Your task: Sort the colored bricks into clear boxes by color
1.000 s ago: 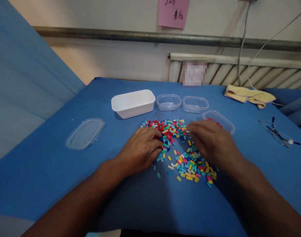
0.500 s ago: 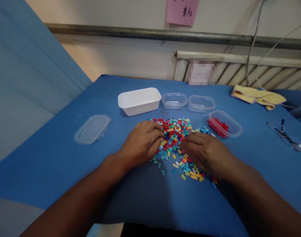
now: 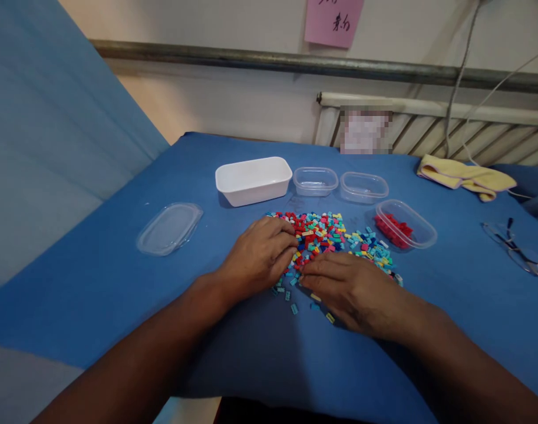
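A heap of small coloured bricks [image 3: 328, 232] in red, yellow, teal and blue lies on the blue cloth. My left hand [image 3: 260, 256] rests palm down at the heap's left edge, fingers curled onto the bricks. Just in front of the heap, my right hand [image 3: 350, 285] lies flat over its near part, fingers stretched leftward and nearly touching the left hand. I cannot see whether either hand holds a brick. A clear oval tub [image 3: 416, 232] at the right holds red bricks [image 3: 392, 227].
A white rectangular tub [image 3: 253, 188] and two clear tubs [image 3: 315, 188] [image 3: 363, 193] stand behind the heap. A clear lid [image 3: 169, 227] lies at the left. Glasses [image 3: 516, 250] and a yellow cloth [image 3: 463, 176] lie at the right. A radiator and wall stand behind.
My right hand has slid from the heap's far right towards me and to the left, uncovering the tub with the red bricks. The left hand has hardly moved.
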{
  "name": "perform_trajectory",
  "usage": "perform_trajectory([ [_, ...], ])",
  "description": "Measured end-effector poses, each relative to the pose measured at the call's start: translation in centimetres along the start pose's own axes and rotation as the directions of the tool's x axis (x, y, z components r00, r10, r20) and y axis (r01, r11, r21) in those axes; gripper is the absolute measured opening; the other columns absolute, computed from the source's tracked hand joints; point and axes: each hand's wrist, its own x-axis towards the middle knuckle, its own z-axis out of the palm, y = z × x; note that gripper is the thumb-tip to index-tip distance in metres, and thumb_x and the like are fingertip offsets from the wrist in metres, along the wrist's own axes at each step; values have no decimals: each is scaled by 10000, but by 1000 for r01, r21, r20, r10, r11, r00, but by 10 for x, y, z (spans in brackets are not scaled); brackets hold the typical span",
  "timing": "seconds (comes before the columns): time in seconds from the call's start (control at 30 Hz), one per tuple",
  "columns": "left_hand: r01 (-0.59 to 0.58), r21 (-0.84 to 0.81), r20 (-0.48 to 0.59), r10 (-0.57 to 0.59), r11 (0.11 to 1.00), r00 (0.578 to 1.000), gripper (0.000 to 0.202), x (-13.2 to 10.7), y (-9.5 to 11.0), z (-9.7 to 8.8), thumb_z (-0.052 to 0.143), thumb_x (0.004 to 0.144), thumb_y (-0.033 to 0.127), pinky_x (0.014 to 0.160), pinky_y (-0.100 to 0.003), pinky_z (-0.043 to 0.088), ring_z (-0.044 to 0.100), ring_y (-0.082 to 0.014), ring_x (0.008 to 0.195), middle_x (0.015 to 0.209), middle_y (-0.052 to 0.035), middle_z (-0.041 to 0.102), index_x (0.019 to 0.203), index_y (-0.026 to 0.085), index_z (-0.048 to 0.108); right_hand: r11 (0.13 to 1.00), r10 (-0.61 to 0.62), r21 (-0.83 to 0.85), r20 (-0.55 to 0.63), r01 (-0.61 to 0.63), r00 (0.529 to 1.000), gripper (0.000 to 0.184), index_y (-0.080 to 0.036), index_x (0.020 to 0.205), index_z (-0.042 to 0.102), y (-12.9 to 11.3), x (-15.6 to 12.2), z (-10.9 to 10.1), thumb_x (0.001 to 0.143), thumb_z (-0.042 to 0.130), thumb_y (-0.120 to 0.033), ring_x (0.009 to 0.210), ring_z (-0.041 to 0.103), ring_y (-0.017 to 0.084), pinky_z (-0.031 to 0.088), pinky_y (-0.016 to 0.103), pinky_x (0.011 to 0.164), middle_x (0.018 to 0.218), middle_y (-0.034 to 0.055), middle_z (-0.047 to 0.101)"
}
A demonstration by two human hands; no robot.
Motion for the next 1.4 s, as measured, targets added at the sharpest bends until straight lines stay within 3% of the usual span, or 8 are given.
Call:
perform_trajectory([
  [0.23, -18, 14, -7, 19, 1000, 1000, 141, 0, 2, -1, 606, 1064, 221, 975, -423, 534, 664, -236, 1082, 1179, -89, 728, 1057, 184, 742, 998, 27, -63, 6, -27, 1000, 234, -190, 1219, 754, 5, -9, 0, 1098, 560, -238, 968, 715, 239, 607, 428, 884, 1098, 107, 785],
  [0.4, -16, 1, 12, 16, 1000, 1000, 139, 0, 2, 1, 603, 1064, 221, 987, -433, 532, 672, -241, 1088, 1170, -94, 735, 1053, 186, 738, 997, 19, -71, -68, -24, 997, 306, -195, 1327, 724, 8, -2, 7, 1084, 540, -167, 1212, 716, 276, 611, 482, 1040, 1345, 124, 765],
  [0.53, -13, 1, 7, 13, 1000, 1000, 147, -1, 1, 1, 599, 1066, 226, 985, -429, 531, 671, -241, 1093, 1175, -98, 730, 1064, 186, 740, 999, -3, -53, -67, 0, 998, 305, -191, 1288, 742, 7, -4, 9, 1068, 539, -128, 1150, 758, 259, 631, 466, 1018, 1317, 116, 785],
  [0.77, -20, 8, 9, 20, 1000, 1000, 154, 0, 2, 0, 595, 1068, 239, 984, -433, 536, 665, -243, 1100, 1175, -94, 729, 1074, 196, 742, 977, 188, -43, -267, -207, 945, 272, -217, 1264, 708, 17, -11, -2, 1058, 562, -116, 1000, 757, 253, 630, 430, 881, 1155, 104, 810],
  [0.87, -29, 5, -2, 29, 1000, 1000, 147, -1, 2, 2, 602, 1066, 241, 987, -431, 536, 662, -243, 1101, 1172, -90, 729, 1080, 193, 740, 968, 243, 3, -237, -249, 941, 176, -211, 1218, 705, 15, 0, 5, 1082, 594, -203, 1011, 744, 250, 614, 420, 904, 1128, 100, 802],
  [0.97, -19, -2, 11, 19, 1000, 1000, 149, -1, 2, 2, 601, 1066, 239, 1001, -434, 530, 659, -245, 1113, 1187, -92, 726, 1101, 192, 739, 958, 279, -23, -159, -286, 947, 192, -181, 1220, 714, 12, 11, 13, 1075, 634, -279, 1091, 720, 289, 592, 462, 970, 1167, 134, 777],
  [1.23, -9, 3, 30, 9, 1000, 999, 157, -1, 2, 1, 585, 1072, 235, 1002, -441, 528, 661, -245, 1114, 1187, -94, 725, 1106, 195, 733, 914, 394, -95, -28, -395, 919, 162, -203, 1144, 775, 16, 9, 12, 1043, 673, -279, 1031, 718, 289, 555, 441, 943, 1046, 99, 782],
  [1.4, -3, 3, 34, 3, 1000, 999, 155, -1, 3, 2, 593, 1071, 244, 1004, -436, 533, 662, -247, 1111, 1178, -95, 722, 1104, 188, 734, 911, 386, -162, 1, -380, 923, 174, -209, 1161, 780, 14, 10, 9, 1032, 675, -261, 1017, 721, 289, 545, 429, 924, 1040, 96, 786],
])
